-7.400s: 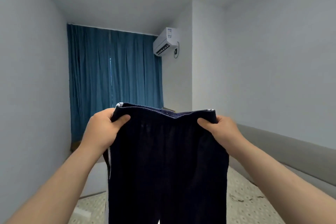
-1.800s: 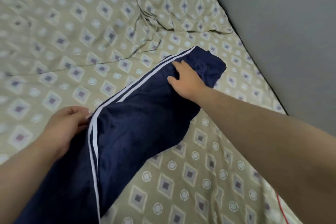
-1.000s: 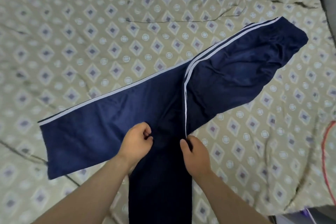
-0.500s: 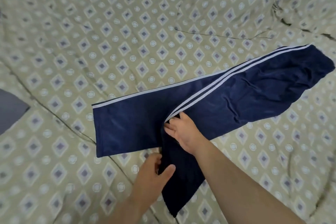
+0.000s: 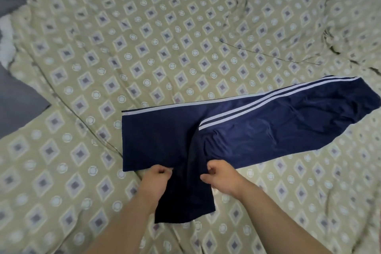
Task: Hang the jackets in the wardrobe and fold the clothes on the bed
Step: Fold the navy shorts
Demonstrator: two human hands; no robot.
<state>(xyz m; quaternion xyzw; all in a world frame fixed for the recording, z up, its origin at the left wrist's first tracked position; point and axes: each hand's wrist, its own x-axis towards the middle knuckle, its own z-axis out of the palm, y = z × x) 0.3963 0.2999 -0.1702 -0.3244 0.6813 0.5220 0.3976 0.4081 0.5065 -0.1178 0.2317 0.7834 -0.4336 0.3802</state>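
Fingers (image 5: 165, 171) of both hands now pinched on the navy track pants (image 5: 247, 136) at the crotch, left hand (image 5: 157, 179) moved up level with right hand (image 5: 220, 177), pants spread across patterned bed (image 5: 144, 47), folding barely begun.

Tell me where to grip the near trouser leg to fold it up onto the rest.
Probably at the two corners of its hem, coming from the near side. That leg of the navy track pants lies flat, pointing toward the person. Both hands, left hand and right hand, now pinch higher up.
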